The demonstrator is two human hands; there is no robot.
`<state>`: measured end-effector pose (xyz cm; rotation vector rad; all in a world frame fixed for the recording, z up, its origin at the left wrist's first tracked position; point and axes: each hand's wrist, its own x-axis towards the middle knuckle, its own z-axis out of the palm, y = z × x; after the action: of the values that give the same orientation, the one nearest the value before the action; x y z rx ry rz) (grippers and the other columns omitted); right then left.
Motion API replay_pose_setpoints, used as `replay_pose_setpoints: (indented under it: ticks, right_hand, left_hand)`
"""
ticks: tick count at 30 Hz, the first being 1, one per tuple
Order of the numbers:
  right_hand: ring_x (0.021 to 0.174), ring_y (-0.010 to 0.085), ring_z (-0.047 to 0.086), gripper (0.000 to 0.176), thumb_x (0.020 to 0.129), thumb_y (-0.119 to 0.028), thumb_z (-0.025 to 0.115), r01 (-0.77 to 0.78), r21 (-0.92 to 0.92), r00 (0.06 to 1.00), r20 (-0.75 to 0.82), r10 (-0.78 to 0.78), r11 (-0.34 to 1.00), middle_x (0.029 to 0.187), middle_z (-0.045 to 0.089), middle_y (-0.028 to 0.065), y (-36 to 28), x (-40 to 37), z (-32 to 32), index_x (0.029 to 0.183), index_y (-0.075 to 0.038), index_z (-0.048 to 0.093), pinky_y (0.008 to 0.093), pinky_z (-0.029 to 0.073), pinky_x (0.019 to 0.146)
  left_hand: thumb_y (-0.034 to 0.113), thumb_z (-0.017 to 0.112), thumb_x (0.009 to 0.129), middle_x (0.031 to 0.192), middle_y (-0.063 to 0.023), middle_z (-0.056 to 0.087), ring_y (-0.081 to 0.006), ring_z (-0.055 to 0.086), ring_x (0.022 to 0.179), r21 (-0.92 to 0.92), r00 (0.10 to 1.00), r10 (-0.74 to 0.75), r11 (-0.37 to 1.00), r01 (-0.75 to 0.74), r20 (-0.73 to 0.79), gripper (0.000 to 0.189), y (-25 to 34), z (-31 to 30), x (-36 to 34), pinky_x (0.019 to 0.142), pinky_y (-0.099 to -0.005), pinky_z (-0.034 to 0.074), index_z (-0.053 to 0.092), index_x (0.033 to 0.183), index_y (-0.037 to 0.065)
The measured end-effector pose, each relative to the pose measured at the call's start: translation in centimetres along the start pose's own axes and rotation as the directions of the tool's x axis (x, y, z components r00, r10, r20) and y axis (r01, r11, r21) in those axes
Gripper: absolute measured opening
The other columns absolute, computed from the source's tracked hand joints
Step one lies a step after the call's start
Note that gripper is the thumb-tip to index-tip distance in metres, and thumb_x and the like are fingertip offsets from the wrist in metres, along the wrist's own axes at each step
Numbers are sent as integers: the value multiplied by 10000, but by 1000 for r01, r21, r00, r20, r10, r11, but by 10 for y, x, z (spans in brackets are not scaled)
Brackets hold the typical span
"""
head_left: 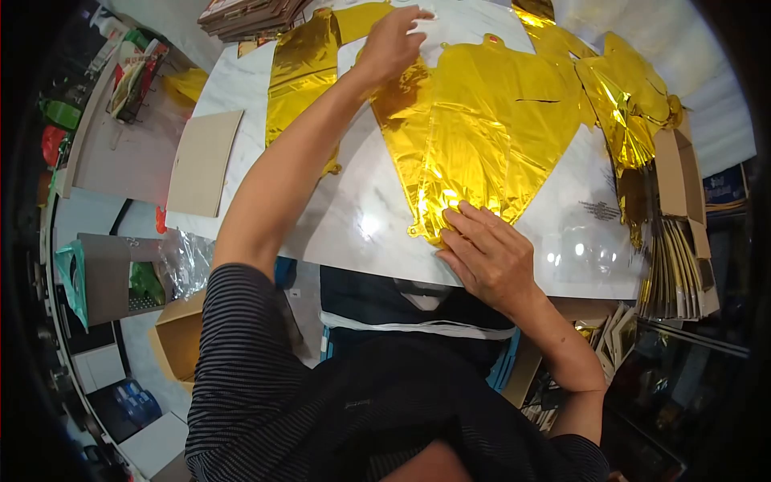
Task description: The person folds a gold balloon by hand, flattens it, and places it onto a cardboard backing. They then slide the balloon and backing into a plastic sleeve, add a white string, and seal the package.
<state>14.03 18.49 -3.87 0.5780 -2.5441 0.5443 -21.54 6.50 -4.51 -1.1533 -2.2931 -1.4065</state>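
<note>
A flat, uninflated gold foil balloon (514, 120) lies on the white marbled tabletop, its sides folded inward toward a narrow lower end. My right hand (490, 257) rests on that lower end, fingers stretched over the foil and thumb near the table edge. At the top left of the balloon is my left hand (391, 48), fingers apart and reaching right; I cannot make out anything held in it. Under my left forearm lies a second gold foil piece (303, 76), partly hidden by the arm.
More crumpled gold foil balloons (622, 96) lie at the right. A cardboard box (679, 173) stands beside a row of folded gold packs (675, 265). A flat cardboard sheet (205, 161) lies at the left table edge, and a stack of packets (245, 18) sits at the back left.
</note>
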Motion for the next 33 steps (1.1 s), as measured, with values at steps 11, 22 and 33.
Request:
replay_pose_setpoints:
  ticks: [11,22,33]
  right_hand:
    - [1155,298,728,316,803,-190,895,-17,12,1000,-21,17,1000,1210,754,105,4,-4,-3,1058,-70,751,418,609,974]
    - [1114,392,698,293,905,-149,755,-480,-545,838,-53,543,687,1201,734,204,191,15,-107,1166,-22,714,474,568,931]
    - [802,451,721,99,858,-67,615,-410,-731,852,-93,515,546,838,709,255,279,-15,-99,858,4,683,549,582,743]
  left_hand:
    - [333,735,982,1629,-217,445,-418,384,1532,222,788,211,889,-401,579,519,80,-24,-106,1254,-502,348,632,1431,95]
    - [397,689,1003,1580,-245,469,-474,392,1506,196,796,190,913,-359,574,552,80,-22,-108,1267,-531,322,566,1442,85]
    - [336,739,981,1622,-239,436,-439,372,1534,184,813,156,934,-306,562,620,80,-24,-108,1274,-501,325,540,1510,82]
